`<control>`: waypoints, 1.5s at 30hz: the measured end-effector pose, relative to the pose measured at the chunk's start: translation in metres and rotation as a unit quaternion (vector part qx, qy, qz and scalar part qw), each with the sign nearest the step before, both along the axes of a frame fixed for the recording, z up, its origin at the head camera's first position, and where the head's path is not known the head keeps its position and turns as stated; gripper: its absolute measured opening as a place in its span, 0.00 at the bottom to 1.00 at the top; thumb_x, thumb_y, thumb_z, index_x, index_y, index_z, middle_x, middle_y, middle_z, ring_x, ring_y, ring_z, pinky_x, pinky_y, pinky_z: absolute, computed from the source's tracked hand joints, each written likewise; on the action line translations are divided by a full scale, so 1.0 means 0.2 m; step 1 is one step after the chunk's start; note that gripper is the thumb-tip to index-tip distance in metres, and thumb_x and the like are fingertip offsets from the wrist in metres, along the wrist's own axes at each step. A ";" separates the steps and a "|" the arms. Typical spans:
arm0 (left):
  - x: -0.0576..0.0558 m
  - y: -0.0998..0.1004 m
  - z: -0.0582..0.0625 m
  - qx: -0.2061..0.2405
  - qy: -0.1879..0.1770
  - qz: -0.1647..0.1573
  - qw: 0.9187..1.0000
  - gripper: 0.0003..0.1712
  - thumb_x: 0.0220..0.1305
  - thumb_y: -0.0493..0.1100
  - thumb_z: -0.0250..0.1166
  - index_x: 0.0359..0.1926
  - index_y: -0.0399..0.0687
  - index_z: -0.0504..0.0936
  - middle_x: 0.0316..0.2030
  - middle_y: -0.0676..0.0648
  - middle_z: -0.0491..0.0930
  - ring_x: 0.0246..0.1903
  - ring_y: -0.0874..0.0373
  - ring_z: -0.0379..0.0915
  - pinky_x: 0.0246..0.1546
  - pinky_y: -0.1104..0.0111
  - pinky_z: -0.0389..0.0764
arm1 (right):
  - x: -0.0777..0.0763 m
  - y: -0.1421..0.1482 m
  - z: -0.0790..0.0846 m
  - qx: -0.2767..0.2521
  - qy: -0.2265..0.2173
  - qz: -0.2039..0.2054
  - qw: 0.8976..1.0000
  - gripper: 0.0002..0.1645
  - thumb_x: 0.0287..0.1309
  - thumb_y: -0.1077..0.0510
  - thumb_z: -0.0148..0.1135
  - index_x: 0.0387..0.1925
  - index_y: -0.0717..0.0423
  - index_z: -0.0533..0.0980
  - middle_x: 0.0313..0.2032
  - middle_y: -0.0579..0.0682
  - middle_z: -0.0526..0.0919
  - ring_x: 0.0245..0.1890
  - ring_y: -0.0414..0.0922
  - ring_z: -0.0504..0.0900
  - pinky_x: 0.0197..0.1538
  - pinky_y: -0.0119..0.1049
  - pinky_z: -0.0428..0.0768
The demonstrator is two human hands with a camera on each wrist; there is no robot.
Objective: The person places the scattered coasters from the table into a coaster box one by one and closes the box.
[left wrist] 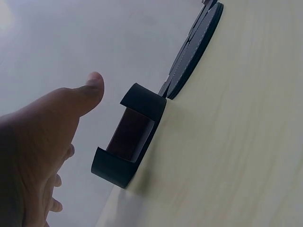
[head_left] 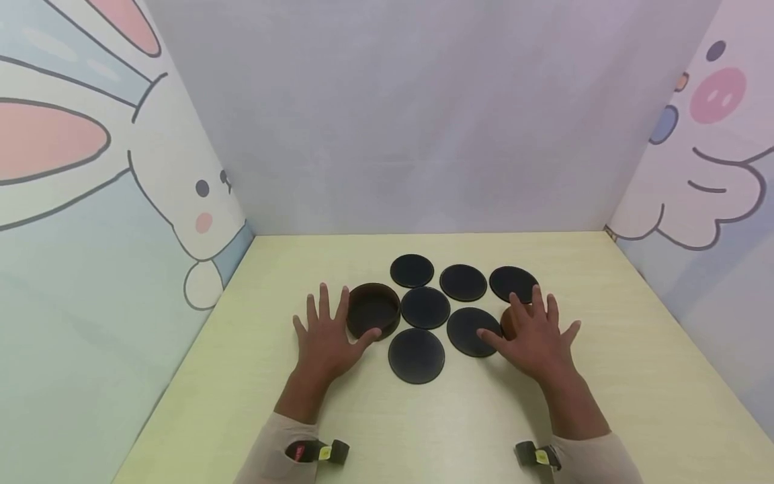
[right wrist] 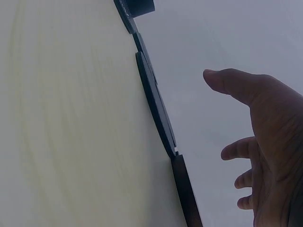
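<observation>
Black discs (head_left: 425, 308) lie near left hand (head_left: 327, 346) and right hand (head_left: 535, 344) (all fingers (head_left: 324, 302) spread).

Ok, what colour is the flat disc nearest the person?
The disc is near-black, clearest in the head view.

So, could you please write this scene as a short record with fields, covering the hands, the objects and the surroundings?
left hand: fingers spread, holding nothing, near the dark round holder
right hand: fingers spread, holding nothing, above a brown round piece that it partly hides
holder: open at the top, with a cutout in its side
black discs: six, lying between the holder and the brown piece or farther back
table: pale
side walls: cartoon figures
</observation>
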State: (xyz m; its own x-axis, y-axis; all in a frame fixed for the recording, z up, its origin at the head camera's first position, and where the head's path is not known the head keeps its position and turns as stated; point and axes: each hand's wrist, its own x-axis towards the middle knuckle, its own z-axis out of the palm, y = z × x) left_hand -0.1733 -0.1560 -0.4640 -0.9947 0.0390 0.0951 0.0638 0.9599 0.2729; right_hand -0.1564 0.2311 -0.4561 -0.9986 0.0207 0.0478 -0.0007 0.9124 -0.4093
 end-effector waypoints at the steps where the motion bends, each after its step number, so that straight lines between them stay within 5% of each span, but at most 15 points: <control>1: 0.00 0.00 0.00 0.001 -0.001 0.000 1.000 0.65 0.64 0.84 0.58 0.90 0.59 0.49 0.89 0.34 0.38 0.87 0.25 0.37 0.78 0.18 0.48 | 0.00 0.00 0.00 -0.001 0.002 0.000 1.000 0.69 0.61 0.16 0.61 0.86 0.54 0.56 0.86 0.73 0.40 0.84 0.79 0.40 0.68 0.97 0.36; 6: -0.01 -0.03 0.00 0.023 0.002 -0.014 1.000 0.65 0.64 0.83 0.60 0.90 0.58 0.49 0.89 0.34 0.39 0.87 0.26 0.40 0.77 0.17 0.46 | 0.00 -0.01 0.01 -0.001 0.014 0.002 1.000 0.68 0.60 0.17 0.62 0.85 0.55 0.58 0.86 0.74 0.42 0.84 0.80 0.41 0.67 0.97 0.37; 11: -0.05 -0.09 -0.04 0.067 0.006 -0.061 0.996 0.69 0.63 0.79 0.67 0.90 0.53 0.45 0.89 0.34 0.42 0.87 0.29 0.42 0.78 0.18 0.44 | 0.00 -0.01 0.00 0.002 0.015 0.002 1.000 0.68 0.60 0.16 0.62 0.85 0.54 0.58 0.86 0.74 0.45 0.84 0.80 0.43 0.68 0.97 0.37; 19: -0.14 -0.20 -0.12 0.187 -0.027 -0.165 0.968 0.74 0.62 0.59 0.81 0.89 0.41 0.39 0.90 0.39 0.41 0.89 0.38 0.37 0.86 0.31 0.43 | -0.01 -0.01 0.01 0.009 0.030 0.006 0.999 0.67 0.60 0.17 0.63 0.85 0.54 0.59 0.86 0.72 0.48 0.84 0.77 0.46 0.70 0.94 0.46; 25: -0.18 -0.24 -0.16 0.209 -0.046 -0.171 0.962 0.72 0.63 0.57 0.81 0.89 0.42 0.41 0.90 0.39 0.43 0.89 0.36 0.37 0.89 0.37 0.42 | -0.01 -0.04 0.02 0.005 0.067 0.026 0.997 0.61 0.61 0.24 0.69 0.83 0.53 0.63 0.84 0.71 0.54 0.80 0.76 0.55 0.64 0.85 0.65; 31: -0.20 -0.26 -0.19 0.228 -0.032 -0.178 0.957 0.68 0.63 0.54 0.81 0.89 0.41 0.47 0.89 0.37 0.47 0.89 0.33 0.37 0.87 0.33 0.39 | 0.00 -0.09 -0.01 -0.033 0.102 0.078 0.991 0.56 0.61 0.32 0.74 0.80 0.57 0.69 0.81 0.69 0.62 0.77 0.77 0.62 0.71 0.81 0.64; 35: -0.21 -0.28 -0.22 0.221 -0.031 -0.180 0.958 0.65 0.64 0.55 0.80 0.89 0.43 0.50 0.88 0.38 0.50 0.89 0.34 0.35 0.87 0.32 0.34 | 0.01 -0.13 -0.02 -0.071 0.099 0.101 0.987 0.53 0.62 0.35 0.75 0.79 0.58 0.70 0.79 0.68 0.66 0.77 0.75 0.65 0.73 0.79 0.66; 39: -0.22 -0.29 -0.24 0.213 -0.048 -0.181 0.959 0.63 0.67 0.57 0.78 0.89 0.44 0.50 0.88 0.37 0.51 0.89 0.33 0.33 0.84 0.29 0.27 | 0.01 -0.17 -0.03 -0.094 0.082 0.118 0.985 0.53 0.62 0.37 0.76 0.80 0.58 0.69 0.77 0.66 0.70 0.60 0.66 0.84 0.64 0.67 0.82; 45: -0.21 -0.29 -0.22 0.213 -0.068 -0.173 0.959 0.63 0.68 0.58 0.77 0.89 0.47 0.49 0.88 0.38 0.49 0.89 0.34 0.34 0.83 0.29 0.22 | 0.02 -0.25 -0.04 -0.078 0.063 0.136 0.986 0.53 0.61 0.33 0.76 0.79 0.54 0.72 0.74 0.59 0.76 0.57 0.57 0.86 0.56 0.55 0.86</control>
State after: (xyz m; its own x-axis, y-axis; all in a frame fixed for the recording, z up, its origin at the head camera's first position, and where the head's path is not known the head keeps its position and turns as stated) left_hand -0.2152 -0.2131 -0.5082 -0.9339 0.3546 0.0460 0.2938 0.6877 0.6639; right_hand -0.1527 0.1810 -0.4648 -0.9546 -0.2299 0.1896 -0.2965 0.7971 -0.5261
